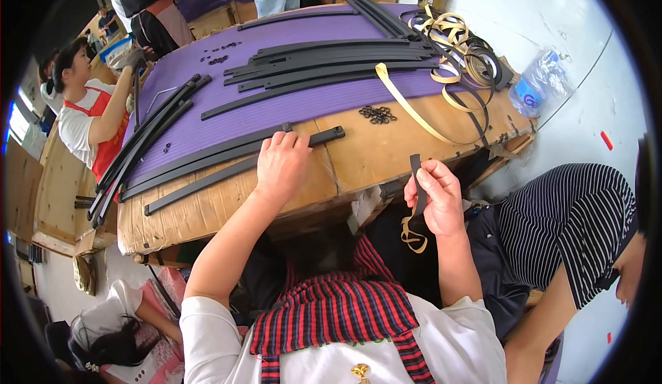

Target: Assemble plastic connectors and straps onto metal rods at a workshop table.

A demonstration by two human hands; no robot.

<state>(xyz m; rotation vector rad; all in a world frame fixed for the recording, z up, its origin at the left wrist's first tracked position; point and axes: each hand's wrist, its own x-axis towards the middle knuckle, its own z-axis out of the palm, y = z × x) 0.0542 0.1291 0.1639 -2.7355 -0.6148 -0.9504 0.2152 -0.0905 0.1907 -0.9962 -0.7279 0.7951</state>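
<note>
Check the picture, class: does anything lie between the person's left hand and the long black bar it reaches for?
Nothing visible does. The left hand already rests on the long black bar on the cardboard bench; the right hand holds a short black strip apart.

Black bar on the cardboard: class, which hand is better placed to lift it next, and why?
Left. The left hand already rests on the black bar on the cardboard. The right hand is off the table edge, its fingers pinching a dark strip.
</note>
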